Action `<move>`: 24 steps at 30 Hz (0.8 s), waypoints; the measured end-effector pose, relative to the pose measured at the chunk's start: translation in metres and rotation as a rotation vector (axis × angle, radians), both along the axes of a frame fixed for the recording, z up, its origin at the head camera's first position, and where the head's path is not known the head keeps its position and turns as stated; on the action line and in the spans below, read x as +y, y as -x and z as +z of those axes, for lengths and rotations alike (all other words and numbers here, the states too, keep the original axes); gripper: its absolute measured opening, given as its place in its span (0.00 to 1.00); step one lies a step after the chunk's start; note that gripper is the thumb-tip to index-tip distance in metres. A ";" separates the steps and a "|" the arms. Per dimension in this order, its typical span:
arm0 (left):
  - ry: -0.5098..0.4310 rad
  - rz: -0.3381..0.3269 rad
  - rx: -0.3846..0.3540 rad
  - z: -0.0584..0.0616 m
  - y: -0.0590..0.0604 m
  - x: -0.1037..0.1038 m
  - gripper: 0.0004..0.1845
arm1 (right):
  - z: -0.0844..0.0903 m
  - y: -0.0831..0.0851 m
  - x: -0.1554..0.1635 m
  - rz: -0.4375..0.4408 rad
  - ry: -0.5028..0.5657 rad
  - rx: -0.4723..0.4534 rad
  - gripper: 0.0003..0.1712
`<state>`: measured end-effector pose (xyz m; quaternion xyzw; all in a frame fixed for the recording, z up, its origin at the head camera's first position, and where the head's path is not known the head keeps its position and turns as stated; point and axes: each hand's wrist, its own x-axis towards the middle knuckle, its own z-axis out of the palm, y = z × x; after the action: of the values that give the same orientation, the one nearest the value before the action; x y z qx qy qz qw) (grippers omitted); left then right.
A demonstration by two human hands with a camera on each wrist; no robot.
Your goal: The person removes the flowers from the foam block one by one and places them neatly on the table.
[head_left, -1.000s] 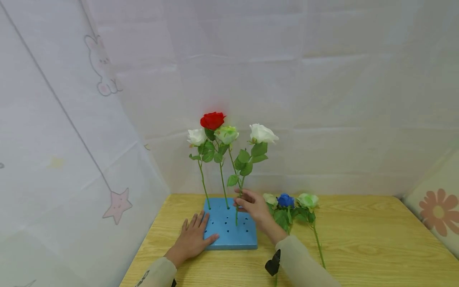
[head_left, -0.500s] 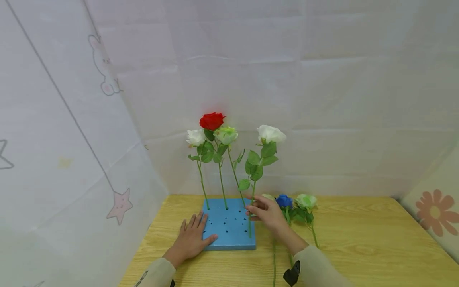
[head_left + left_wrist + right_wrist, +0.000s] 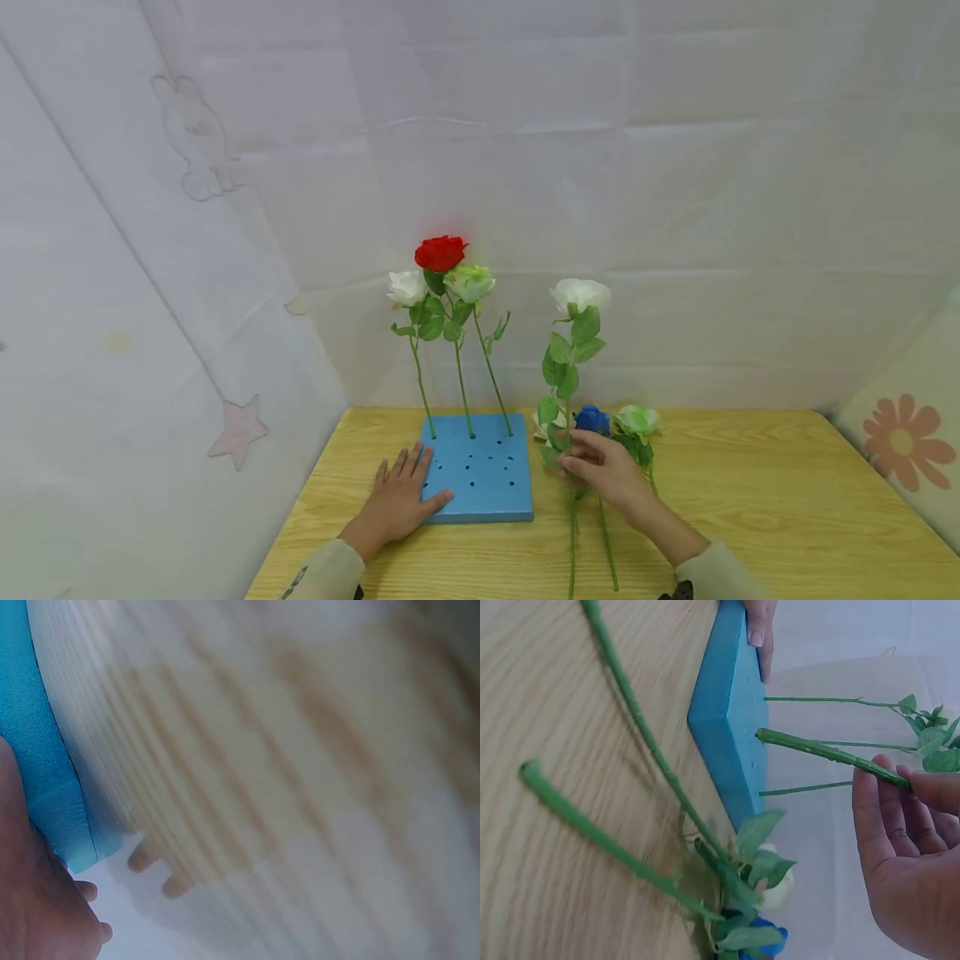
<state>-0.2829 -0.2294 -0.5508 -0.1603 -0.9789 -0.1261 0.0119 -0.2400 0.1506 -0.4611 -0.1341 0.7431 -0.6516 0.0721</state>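
Observation:
A white artificial rose stands upright in the air right of the blue foam board. Its stem is pinched between the thumb and fingers of my right hand, its cut end pointing free in the right wrist view. My left hand lies with spread, straight fingers over the board's left edge. A red rose, a second white rose and a pale green rose rise from holes along the board's back row.
On the wooden table, right of the board, lie a blue rose, another pale green rose and a cream rose, stems toward the front. A white printed cloth hangs behind the table.
My right hand has carried the white rose rightward, from above the board to beside it, over the lying flowers. My left hand has stayed on the board.

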 end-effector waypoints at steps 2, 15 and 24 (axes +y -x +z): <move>-0.009 -0.008 0.008 -0.001 0.000 0.000 0.51 | 0.001 -0.006 0.009 0.009 -0.015 -0.007 0.37; -0.050 -0.032 0.022 0.001 -0.002 -0.003 0.49 | 0.003 -0.036 0.056 0.082 -0.053 -0.062 0.36; -0.040 -0.026 0.024 0.002 -0.002 0.000 0.50 | -0.005 -0.052 0.082 0.079 -0.066 -0.127 0.36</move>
<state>-0.2809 -0.2292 -0.5486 -0.1744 -0.9738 -0.1437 0.0252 -0.1881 0.2322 -0.4664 -0.1193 0.7522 -0.6306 0.1494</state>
